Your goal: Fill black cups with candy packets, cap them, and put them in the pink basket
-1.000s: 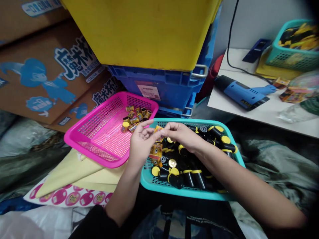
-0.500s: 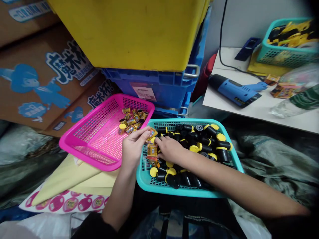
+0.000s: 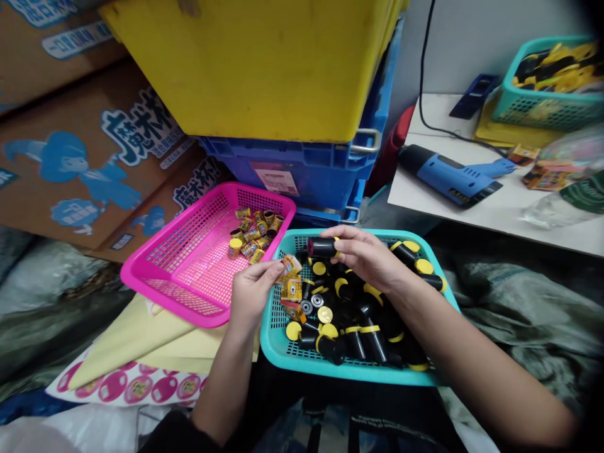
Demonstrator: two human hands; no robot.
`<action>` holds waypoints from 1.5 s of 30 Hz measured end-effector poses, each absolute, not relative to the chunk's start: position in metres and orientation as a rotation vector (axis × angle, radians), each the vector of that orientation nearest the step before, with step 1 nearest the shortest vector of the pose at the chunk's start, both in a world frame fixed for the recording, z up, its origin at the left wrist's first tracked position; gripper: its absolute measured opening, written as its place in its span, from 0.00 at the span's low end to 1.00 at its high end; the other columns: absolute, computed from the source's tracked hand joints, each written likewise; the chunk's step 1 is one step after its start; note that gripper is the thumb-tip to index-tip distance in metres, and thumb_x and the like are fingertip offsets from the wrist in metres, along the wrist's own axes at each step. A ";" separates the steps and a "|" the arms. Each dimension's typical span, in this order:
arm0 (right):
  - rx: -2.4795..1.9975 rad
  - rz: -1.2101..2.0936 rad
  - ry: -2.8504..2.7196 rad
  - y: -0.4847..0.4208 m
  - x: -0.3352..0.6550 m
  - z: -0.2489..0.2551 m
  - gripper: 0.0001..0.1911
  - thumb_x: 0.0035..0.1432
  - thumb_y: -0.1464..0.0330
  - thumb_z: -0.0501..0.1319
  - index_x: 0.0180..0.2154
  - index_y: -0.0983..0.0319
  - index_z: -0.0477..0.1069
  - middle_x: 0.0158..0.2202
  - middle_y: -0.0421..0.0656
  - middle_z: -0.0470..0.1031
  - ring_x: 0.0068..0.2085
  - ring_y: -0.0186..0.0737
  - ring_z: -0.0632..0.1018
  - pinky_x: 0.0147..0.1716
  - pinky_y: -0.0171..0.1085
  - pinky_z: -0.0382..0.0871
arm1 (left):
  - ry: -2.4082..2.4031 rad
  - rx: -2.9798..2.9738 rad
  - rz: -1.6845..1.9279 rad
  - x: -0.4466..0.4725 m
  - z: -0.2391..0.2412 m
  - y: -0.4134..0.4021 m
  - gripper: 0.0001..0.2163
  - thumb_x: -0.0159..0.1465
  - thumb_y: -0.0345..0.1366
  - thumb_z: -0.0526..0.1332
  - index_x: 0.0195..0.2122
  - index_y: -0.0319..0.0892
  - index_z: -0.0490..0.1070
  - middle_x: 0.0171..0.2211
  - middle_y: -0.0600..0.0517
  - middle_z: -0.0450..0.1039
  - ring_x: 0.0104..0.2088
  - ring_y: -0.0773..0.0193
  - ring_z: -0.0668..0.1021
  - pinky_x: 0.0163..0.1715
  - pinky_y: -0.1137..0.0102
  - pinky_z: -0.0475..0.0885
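My left hand (image 3: 252, 292) pinches a yellow printed wrapper (image 3: 291, 267) over the left side of a teal basket (image 3: 349, 374). In my right hand (image 3: 365, 255) is a small black canister (image 3: 321, 246), lying sideways between thumb and fingers, its yellow-ringed end in my grip. The canister and the wrapper are apart. Many black canisters with yellow caps (image 3: 372, 343) fill the basket below. More folded printed wrappers (image 3: 292, 289) rest at its left edge, just under my left hand.
A pink basket (image 3: 174, 305) at left holds several canisters in yellow wrappers (image 3: 252, 236). Behind stand a yellow crate (image 3: 264, 69) on blue crates (image 3: 325, 170) and cardboard boxes (image 3: 70, 163). A blue heat gun (image 3: 453, 176) and plastic bottle (image 3: 566, 201) lie on the white table (image 3: 425, 204).
My right hand has lifted out of the teal basket with a black canister. My left hand still pinches the wrapper in nearly the same place. The view has shifted slightly.
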State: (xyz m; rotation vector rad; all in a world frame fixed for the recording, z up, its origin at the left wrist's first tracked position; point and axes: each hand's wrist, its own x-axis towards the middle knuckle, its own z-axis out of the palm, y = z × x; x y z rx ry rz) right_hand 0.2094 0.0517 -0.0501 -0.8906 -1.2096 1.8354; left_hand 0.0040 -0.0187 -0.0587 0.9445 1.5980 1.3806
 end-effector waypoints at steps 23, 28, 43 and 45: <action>-0.661 1.863 -1.359 0.040 0.193 -0.063 0.19 0.48 0.67 0.69 0.41 0.62 0.68 0.39 0.42 0.72 0.40 0.34 0.74 0.43 0.37 0.69 | 1.481 1.143 1.202 0.026 -0.038 -0.018 0.16 0.46 0.36 0.72 0.38 0.43 0.78 0.39 0.48 0.80 0.39 0.57 0.81 0.40 0.64 0.77; -0.558 2.277 -1.123 0.037 0.191 -0.064 0.20 0.55 0.58 0.63 0.48 0.59 0.68 0.44 0.43 0.71 0.41 0.33 0.74 0.40 0.34 0.70 | 1.381 1.107 1.370 0.033 -0.048 -0.023 0.15 0.45 0.35 0.73 0.35 0.42 0.76 0.34 0.51 0.79 0.38 0.60 0.80 0.40 0.67 0.76; -0.415 2.341 -0.891 0.041 0.192 -0.066 0.20 0.56 0.55 0.61 0.43 0.63 0.72 0.41 0.44 0.72 0.39 0.34 0.75 0.41 0.36 0.72 | 0.911 0.894 1.340 0.037 -0.047 -0.034 0.09 0.61 0.40 0.61 0.43 0.47 0.68 0.36 0.54 0.69 0.30 0.71 0.72 0.31 0.75 0.69; -0.436 2.336 -0.926 0.041 0.191 -0.067 0.19 0.56 0.56 0.61 0.42 0.62 0.72 0.41 0.44 0.72 0.39 0.34 0.75 0.41 0.36 0.72 | 0.878 0.869 1.335 0.036 -0.047 -0.034 0.09 0.62 0.40 0.61 0.43 0.48 0.67 0.35 0.54 0.66 0.30 0.71 0.70 0.31 0.76 0.68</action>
